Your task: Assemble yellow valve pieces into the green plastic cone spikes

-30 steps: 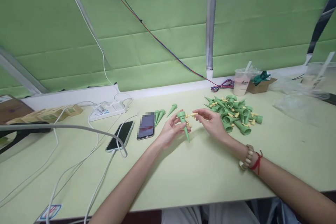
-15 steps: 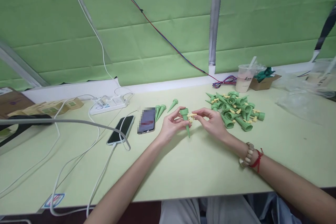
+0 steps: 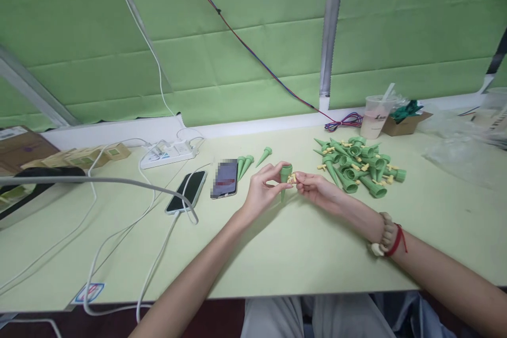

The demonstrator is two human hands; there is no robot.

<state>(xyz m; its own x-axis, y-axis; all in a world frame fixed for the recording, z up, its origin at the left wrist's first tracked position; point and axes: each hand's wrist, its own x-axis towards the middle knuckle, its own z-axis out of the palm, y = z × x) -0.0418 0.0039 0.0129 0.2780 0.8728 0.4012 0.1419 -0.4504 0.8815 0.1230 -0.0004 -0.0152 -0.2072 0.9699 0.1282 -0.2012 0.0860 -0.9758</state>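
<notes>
My left hand [image 3: 266, 186] pinches a green plastic watering spike [image 3: 285, 173], its wide open end up and its point down. At the spike's side, my right hand [image 3: 320, 190] has its fingertips closed on a small yellow valve [image 3: 292, 178]. The valve touches or nearly touches the spike; the fingers partly hide where they meet. To the right lies a pile of green spikes [image 3: 350, 186] mixed with small yellow valves [image 3: 321, 167]. Beyond my left hand, a few separate green spikes [image 3: 263, 156] lie on the table.
Two phones, one dark [image 3: 187, 193] and one with a lit screen [image 3: 225, 178], lie left of my hands. White cables run from a power strip [image 3: 169, 155] across the table [image 3: 253, 259]. At the back right stand a drink cup [image 3: 371, 120] and a small cardboard box [image 3: 406, 124].
My right hand has turned and its fingers have curled around the yellow valve, close against the spike. The spike is still in my left hand. The whole view has shifted slightly.
</notes>
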